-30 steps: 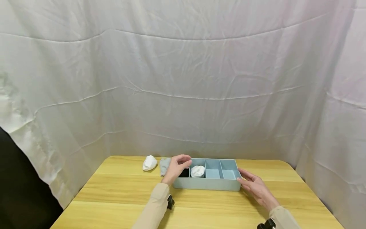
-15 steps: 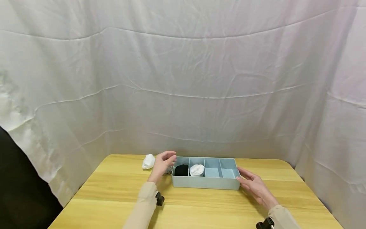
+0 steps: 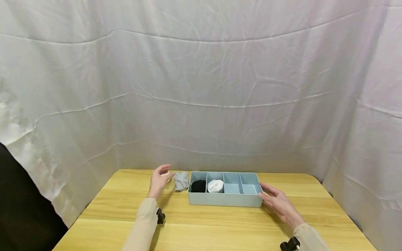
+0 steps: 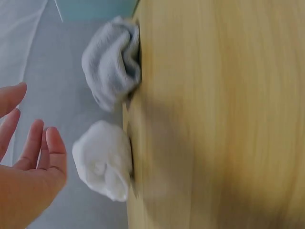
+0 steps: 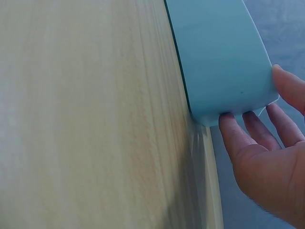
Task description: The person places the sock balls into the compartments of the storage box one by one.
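Note:
My left hand (image 3: 158,181) hovers at the table's back left, thumb and fingers apart with nothing between them. Just by its fingers lies a white balled-up sock (image 4: 102,160), mostly hidden behind the hand in the head view. A crumpled grey sock (image 3: 181,181) rests between that hand and a pale blue divided storage box (image 3: 224,199). My right hand (image 3: 281,205) holds the box's right end, thumb at the front rim corner and fingertips against the end wall (image 5: 228,81). Inside the box, a black sock (image 3: 199,186) fills the leftmost compartment and a white sock (image 3: 215,186) the one beside it.
The box's two right compartments (image 3: 233,188) show bare floors. A wooden table (image 3: 220,226) carries everything, its back edge close behind the box. Grey-white curtains (image 3: 201,87) hang around the back and sides.
My left hand has moved left from over the black sock's compartment, past the grey sock, to the loose white sock. The right hand stays at the box's end.

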A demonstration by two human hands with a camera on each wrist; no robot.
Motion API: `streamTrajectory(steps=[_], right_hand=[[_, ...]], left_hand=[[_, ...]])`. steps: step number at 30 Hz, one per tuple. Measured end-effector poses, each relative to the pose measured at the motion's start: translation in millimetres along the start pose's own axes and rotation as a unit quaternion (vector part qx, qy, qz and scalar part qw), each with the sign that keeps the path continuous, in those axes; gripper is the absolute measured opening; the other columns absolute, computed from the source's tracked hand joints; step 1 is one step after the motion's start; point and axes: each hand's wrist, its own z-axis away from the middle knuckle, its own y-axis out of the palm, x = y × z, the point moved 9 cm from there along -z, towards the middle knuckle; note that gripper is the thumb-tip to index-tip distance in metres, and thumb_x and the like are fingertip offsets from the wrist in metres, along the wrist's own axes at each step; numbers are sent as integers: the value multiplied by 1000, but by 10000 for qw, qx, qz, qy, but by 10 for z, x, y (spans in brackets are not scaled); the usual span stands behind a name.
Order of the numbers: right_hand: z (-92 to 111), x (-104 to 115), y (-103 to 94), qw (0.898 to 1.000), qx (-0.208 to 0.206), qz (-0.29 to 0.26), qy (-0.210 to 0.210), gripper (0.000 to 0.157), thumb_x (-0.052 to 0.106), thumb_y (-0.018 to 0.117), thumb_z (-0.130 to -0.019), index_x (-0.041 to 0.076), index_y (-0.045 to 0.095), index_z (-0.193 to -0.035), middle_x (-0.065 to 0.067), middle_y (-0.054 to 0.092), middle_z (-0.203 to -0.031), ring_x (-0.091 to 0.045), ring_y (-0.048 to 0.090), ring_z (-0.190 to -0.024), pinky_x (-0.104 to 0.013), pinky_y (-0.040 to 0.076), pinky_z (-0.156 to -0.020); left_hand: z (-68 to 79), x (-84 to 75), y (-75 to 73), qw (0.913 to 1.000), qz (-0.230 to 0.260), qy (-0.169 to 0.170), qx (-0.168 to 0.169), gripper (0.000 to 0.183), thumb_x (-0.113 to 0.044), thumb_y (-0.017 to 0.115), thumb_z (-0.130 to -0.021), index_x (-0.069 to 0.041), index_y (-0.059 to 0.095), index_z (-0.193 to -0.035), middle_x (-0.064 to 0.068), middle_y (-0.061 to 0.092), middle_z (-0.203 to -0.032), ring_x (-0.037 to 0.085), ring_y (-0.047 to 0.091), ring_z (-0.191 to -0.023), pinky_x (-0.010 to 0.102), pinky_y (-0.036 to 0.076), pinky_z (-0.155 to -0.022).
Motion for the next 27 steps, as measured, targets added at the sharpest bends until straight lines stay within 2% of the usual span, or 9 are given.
streamTrajectory(steps=[3,5,12,17,24,27], right_hand=[[-5,-10,1,10000,7,-18,-17,67,14,61,-97,2,26,-154,-21,22,-160,-26,37,-138,-39,38,-111],[-5,-22,1,10000,12,-24,-6,67,15,61,-97,3,27,-154,-20,22,-160,-24,39,-136,-37,40,-109],[-18,-40,-22,10000,-24,-80,18,69,17,64,-96,4,28,-154,-20,23,-160,-17,45,-131,-34,42,-107],[-24,-43,-12,9999,12,-111,5,69,15,63,-97,4,27,-154,-19,21,-161,-24,38,-137,-30,44,-105],[-29,-57,-16,9997,-7,-233,9,70,14,65,-95,3,28,-153,-20,22,-160,-27,37,-138,-29,45,-104],[-28,-62,-12,9997,22,-227,8,69,14,63,-96,3,26,-154,-19,21,-161,-27,36,-139,-26,46,-102]], left_hand=[[-24,73,-83,9998,-97,-189,32,45,-4,73,-84,-6,62,-127,21,56,-135,39,46,-130,51,44,-102],[-32,119,-130,9994,-75,-334,63,47,-3,73,-84,-6,60,-130,22,52,-139,40,42,-134,54,41,-106],[-98,263,-190,9980,-113,-594,196,54,-1,72,-84,-3,55,-135,23,44,-147,40,39,-137,51,41,-107],[-157,362,-191,9967,24,-733,348,60,4,70,-84,-2,50,-140,24,39,-150,42,35,-139,51,42,-106],[-186,489,-161,9922,95,-1007,734,67,6,65,-87,-6,42,-148,25,23,-158,46,16,-146,55,35,-111],[-174,523,-139,9892,137,-1144,904,69,6,64,-88,-10,38,-150,27,15,-160,47,20,-144,55,38,-109]])
